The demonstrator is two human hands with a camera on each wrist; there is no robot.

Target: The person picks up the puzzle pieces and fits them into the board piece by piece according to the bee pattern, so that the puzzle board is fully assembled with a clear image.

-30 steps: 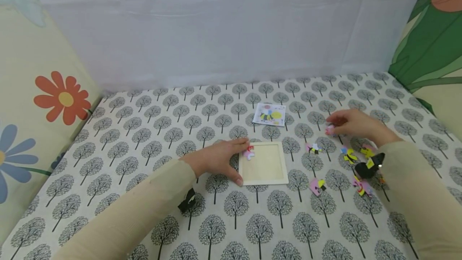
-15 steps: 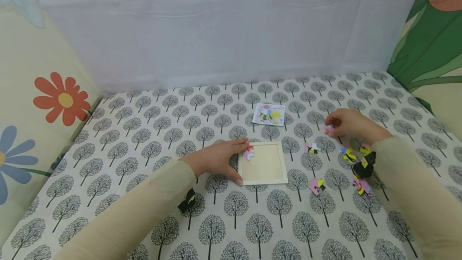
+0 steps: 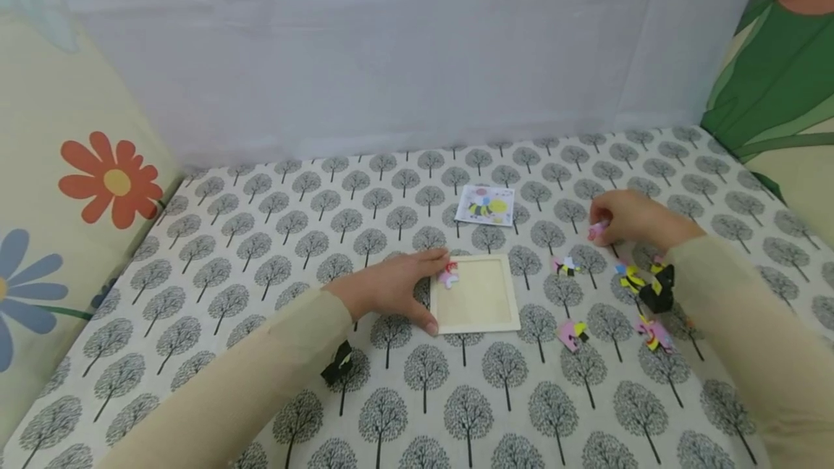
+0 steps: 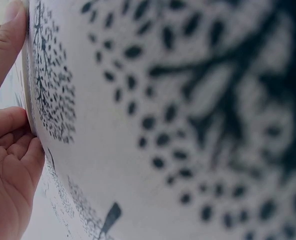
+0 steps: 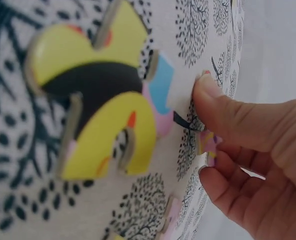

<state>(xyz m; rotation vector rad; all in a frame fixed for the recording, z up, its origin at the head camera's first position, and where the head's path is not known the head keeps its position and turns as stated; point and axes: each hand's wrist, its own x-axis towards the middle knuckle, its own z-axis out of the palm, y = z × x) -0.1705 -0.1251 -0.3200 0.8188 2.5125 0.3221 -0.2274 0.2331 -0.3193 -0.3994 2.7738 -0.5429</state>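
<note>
My left hand (image 3: 394, 282) rests at the left side of a square wooden puzzle tray (image 3: 511, 295), thumb at its lower corner and fingers at its upper one. In the left wrist view, that hand's fingertips touch the tray's edge. One pink-and-red puzzle piece (image 3: 448, 277) lies in the tray's upper left corner. Over to the right, my right hand (image 3: 635, 219) pinches a small pink puzzle piece (image 3: 596, 230) low over the cloth. The right wrist view shows this held piece (image 5: 208, 142) between thumb and fingers, partly hidden.
Several loose pieces lie right of the tray, among them a pink one (image 3: 572, 335), a white-and-pink one (image 3: 565, 266) and a yellow-and-black one (image 5: 112, 85). A bee picture card (image 3: 485, 206) lies behind the tray. Black wrist-camera mounts (image 3: 658, 292) sit near each sleeve.
My right hand's fingers have curled in more around the pink piece, and the wrist has shifted slightly left. The left hand and tray stay where they were.
</note>
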